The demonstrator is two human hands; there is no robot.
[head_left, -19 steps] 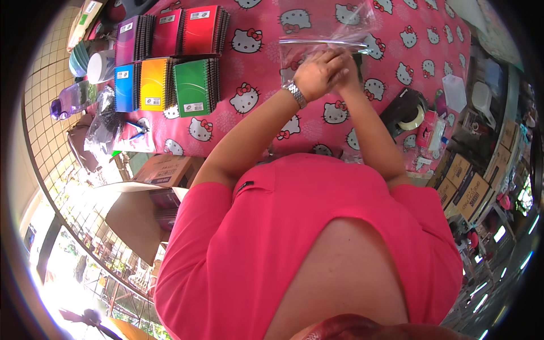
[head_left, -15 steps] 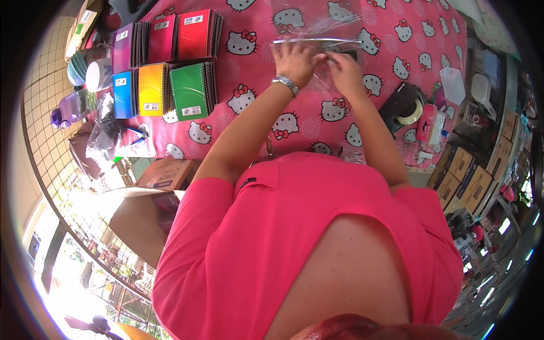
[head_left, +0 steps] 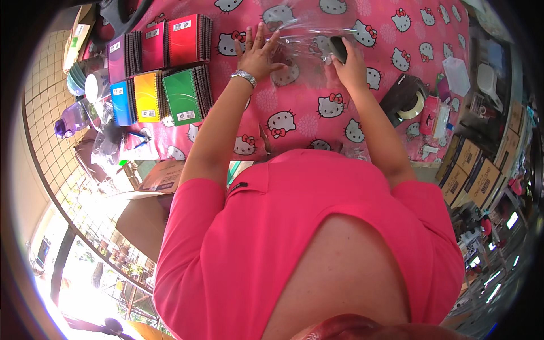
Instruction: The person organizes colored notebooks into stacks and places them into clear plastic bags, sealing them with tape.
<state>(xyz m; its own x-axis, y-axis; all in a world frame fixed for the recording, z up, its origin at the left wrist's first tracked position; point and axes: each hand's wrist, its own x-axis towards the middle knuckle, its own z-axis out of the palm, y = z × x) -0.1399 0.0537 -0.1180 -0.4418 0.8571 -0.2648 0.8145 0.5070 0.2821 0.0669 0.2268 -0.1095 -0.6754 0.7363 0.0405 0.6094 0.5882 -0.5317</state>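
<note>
My left hand (head_left: pixel 258 58) lies flat with its fingers spread, at the left edge of a clear plastic sheet or bag (head_left: pixel 306 42). Creases in the plastic catch the light. At its right side my right hand (head_left: pixel 352 68) is closed round a dark oblong object (head_left: pixel 338 50) with a rounded end; its kind cannot be made out. To the left of my left hand lie spiral notebooks in two rows: purple (head_left: pixel 116 56), magenta (head_left: pixel 154 42) and red (head_left: pixel 186 41) behind, blue (head_left: pixel 120 102), yellow (head_left: pixel 146 96) and green (head_left: pixel 180 96) in front, overlapped in stacks.
A black tape dispenser (head_left: pixel 399 96) stands right of my right forearm, near a clear plastic container (head_left: pixel 456 76). Blue-handled pliers (head_left: pixel 141 139) lie by the table's left front edge. An open cardboard box (head_left: pixel 141 218) is below. A pink patterned cloth (head_left: pixel 306 116) covers the table.
My hands have parted from a pinch on the plastic. The left moved left and spread flat; the right moved right and now grips the dark oblong object. The bright straight line across the plastic has faded.
</note>
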